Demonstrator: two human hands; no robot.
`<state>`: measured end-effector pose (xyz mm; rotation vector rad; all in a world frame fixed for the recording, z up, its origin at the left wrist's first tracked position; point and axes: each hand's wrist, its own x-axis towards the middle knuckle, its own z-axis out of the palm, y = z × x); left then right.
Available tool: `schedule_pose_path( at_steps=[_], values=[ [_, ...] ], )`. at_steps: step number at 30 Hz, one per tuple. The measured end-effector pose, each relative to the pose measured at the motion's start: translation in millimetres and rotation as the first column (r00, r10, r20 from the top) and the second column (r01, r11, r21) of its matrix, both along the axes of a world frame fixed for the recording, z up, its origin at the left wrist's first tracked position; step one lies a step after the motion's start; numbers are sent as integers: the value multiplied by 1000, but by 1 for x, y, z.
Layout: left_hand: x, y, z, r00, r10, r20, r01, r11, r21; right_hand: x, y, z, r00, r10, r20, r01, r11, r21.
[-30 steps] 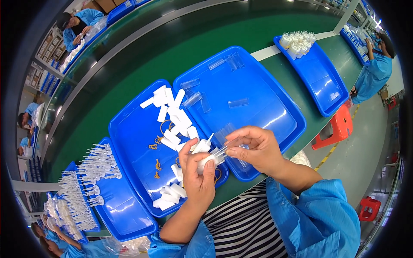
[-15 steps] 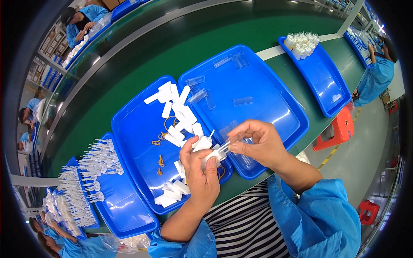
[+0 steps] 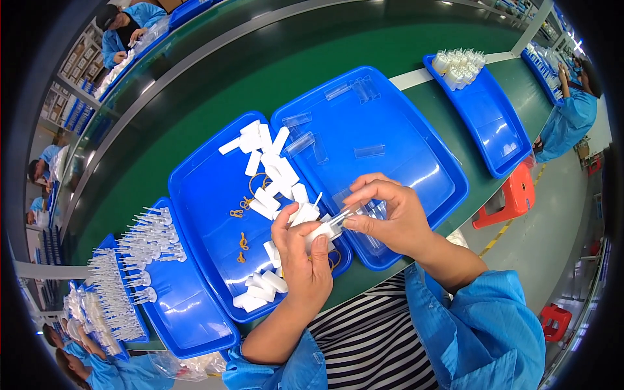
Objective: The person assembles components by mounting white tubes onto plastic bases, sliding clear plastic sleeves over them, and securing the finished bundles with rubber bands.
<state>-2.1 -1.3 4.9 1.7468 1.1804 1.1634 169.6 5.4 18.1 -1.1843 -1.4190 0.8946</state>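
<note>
On the green tabletop (image 3: 221, 88) we had a broad blue tray (image 3: 413, 127) of clear sleeves (image 3: 370, 151) and, left, a second tray (image 3: 205, 175) of white blocks (image 3: 286, 170), probably so each kind lay near one hand. Over their near side, our left hand (image 3: 302, 263) curled its fingers snugly around a white piece (image 3: 323, 233), likely steadying it; our right hand (image 3: 398, 218) pinched a clear sleeve (image 3: 349, 213) at its end.

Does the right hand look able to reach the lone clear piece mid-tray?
Probably yes: nothing covers the lone clear piece just beyond the right hand, though that hand holds another clear piece.
</note>
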Motion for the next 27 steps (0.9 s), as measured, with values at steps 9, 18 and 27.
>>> schedule_pose_path(
  at_steps=[9,18,27],
  values=[
    [-1,1,-4,994,2,-112,13,991,131,1,-2,0,990,40,-134,-49,997,-65],
    [0,1,-5,999,-31,-11,31,998,52,-1,-3,-3,975,19,-220,-47,991,-126],
    [-1,1,-7,996,-19,-91,33,988,151,-4,0,6,928,7,-371,-124,949,-291]
  ],
)
